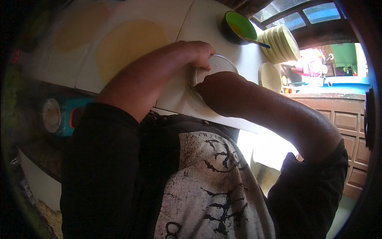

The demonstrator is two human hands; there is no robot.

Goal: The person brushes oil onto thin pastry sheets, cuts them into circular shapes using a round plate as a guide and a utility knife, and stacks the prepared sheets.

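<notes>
A round, pale container (219, 64) with a raised rim rests on the white table in front of me. My left hand (203, 55) curls over its far left rim, thumb and fingers against the edge. My right hand (216, 89) is closed at the near side of the same container and hides part of it; what its fingers hold there cannot be made out. Beyond the container stands a green bowl (238, 25), dark outside, with a utensil (255, 41) leaning over its rim.
Stacked pale round discs (279, 43) lean at the table's right end, beside another pale disc (268, 77). A large thin yellowish round sheet (131, 44) lies on the white table (200, 18) to the left. A teal container (67, 115) is below the table's left edge.
</notes>
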